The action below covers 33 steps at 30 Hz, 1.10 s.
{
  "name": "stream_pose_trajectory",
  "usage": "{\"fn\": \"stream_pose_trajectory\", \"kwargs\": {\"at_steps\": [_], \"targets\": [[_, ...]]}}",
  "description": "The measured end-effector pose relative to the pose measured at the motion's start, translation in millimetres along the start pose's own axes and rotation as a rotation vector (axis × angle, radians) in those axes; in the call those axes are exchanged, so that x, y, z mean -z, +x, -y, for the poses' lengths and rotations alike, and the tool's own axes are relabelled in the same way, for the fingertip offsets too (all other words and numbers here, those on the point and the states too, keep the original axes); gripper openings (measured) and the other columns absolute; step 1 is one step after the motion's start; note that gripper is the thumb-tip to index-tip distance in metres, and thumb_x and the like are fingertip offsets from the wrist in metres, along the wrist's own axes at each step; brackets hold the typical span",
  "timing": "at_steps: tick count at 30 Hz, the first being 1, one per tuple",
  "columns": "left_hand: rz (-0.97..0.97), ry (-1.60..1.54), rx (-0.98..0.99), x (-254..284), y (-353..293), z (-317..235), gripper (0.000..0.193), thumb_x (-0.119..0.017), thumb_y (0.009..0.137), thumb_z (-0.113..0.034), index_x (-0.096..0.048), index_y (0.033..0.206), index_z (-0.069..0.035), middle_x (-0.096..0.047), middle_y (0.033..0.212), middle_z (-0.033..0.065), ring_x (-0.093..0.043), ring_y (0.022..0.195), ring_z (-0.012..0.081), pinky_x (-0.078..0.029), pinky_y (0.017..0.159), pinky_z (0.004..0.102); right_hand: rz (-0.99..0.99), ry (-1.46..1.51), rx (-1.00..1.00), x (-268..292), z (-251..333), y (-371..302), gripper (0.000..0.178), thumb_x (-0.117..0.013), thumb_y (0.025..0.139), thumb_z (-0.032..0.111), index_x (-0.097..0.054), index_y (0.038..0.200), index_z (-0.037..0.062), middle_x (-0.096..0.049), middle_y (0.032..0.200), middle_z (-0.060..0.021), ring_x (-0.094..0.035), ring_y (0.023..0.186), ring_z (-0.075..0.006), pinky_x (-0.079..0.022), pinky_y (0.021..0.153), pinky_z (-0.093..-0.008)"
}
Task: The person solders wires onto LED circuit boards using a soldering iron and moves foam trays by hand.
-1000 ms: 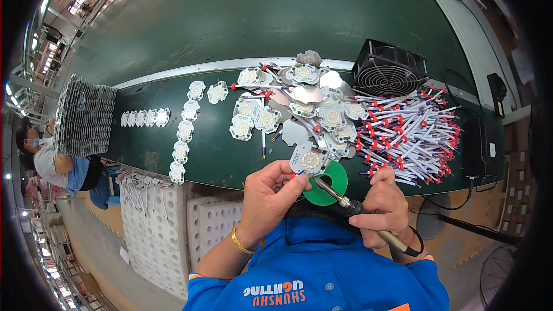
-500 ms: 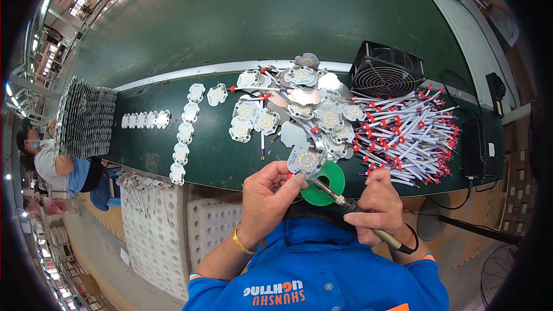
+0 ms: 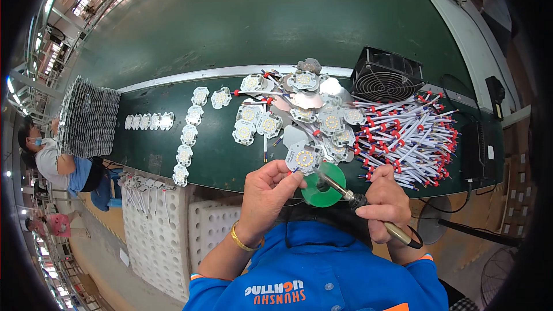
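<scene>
My left hand (image 3: 264, 191) is closed, thumb and forefinger pinching a thin wire lead (image 3: 295, 170) whose blue end lies at the near edge of a round silver LED board (image 3: 304, 157). Most of that lead is hidden by the fingers. My right hand (image 3: 389, 200) is wrapped round a soldering iron (image 3: 358, 200). Its metal shaft slants up and left over a green spool (image 3: 326, 197), with the tip close to the board's lower right edge; whether they touch I cannot tell. Several LED boards (image 3: 331, 121) are heaped just beyond, some with leads attached.
Many white leads with red rings (image 3: 403, 138) are piled at the right, before a black fan (image 3: 387, 75). Rows of LED boards (image 3: 189, 135) lie to the left, near tall board stacks (image 3: 89, 118). A person (image 3: 55, 155) sits at far left. White perforated foam blocks (image 3: 154, 230) stand below the bench.
The soldering iron and right hand have shifted slightly right and down, the tip drawing back from the left fingertips. A blue wire end now shows at the board. The view has moved slightly.
</scene>
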<state>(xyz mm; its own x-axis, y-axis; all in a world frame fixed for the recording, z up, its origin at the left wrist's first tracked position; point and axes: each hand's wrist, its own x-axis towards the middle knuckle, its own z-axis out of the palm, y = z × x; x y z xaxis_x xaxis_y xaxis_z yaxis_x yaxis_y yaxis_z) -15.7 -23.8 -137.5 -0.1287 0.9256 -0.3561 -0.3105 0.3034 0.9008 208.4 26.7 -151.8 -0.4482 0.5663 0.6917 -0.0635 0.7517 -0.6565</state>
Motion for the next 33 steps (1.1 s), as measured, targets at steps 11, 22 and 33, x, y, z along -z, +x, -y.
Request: {"fn": "stream_pose_trajectory", "kwargs": {"at_steps": [11, 22, 33], "targets": [[0.094, 0.530, -0.261, -1.8, 3.6, -16.8, 0.016, -0.066, 0.084, -0.006, -0.064, 0.099, 0.001, -0.067, 0.081, 0.0014, -0.059, 0.072, 0.0030, -0.047, 0.063, 0.0182, 0.082, -0.010, -0.147, -28.8, -29.7, 71.0, 0.028, -0.074, 0.072, 0.004, -0.060, 0.096, 0.0048, -0.057, 0.080, -0.0109, -0.058, 0.067, -0.0243, -0.046, 0.059, -0.0314], [-0.027, 0.293, -0.412, 12.2, 12.7, -7.2, 0.017, -0.070, 0.082, -0.005, -0.061, 0.095, 0.002, -0.066, 0.081, 0.0051, -0.062, 0.074, 0.0082, -0.051, 0.068, 0.0224, -0.010, -0.106, -0.085, -44.8, -22.5, 69.1, 0.026, -0.069, 0.073, -0.006, -0.055, 0.091, 0.0052, -0.051, 0.069, -0.0083, -0.051, 0.057, -0.0212, -0.040, 0.050, -0.0308], [0.059, -0.150, -0.179, 2.8, 5.4, 7.3, 0.020, -0.067, 0.086, -0.007, -0.063, 0.103, 0.002, -0.064, 0.085, 0.0014, -0.055, 0.074, 0.0030, -0.046, 0.068, 0.0179, -0.119, -0.083, -0.091, -55.1, -19.4, 56.5, 0.023, -0.068, 0.076, -0.005, -0.053, 0.090, 0.0058, -0.046, 0.068, -0.0063, -0.044, 0.055, -0.0180, -0.034, 0.049, -0.0289]]}}
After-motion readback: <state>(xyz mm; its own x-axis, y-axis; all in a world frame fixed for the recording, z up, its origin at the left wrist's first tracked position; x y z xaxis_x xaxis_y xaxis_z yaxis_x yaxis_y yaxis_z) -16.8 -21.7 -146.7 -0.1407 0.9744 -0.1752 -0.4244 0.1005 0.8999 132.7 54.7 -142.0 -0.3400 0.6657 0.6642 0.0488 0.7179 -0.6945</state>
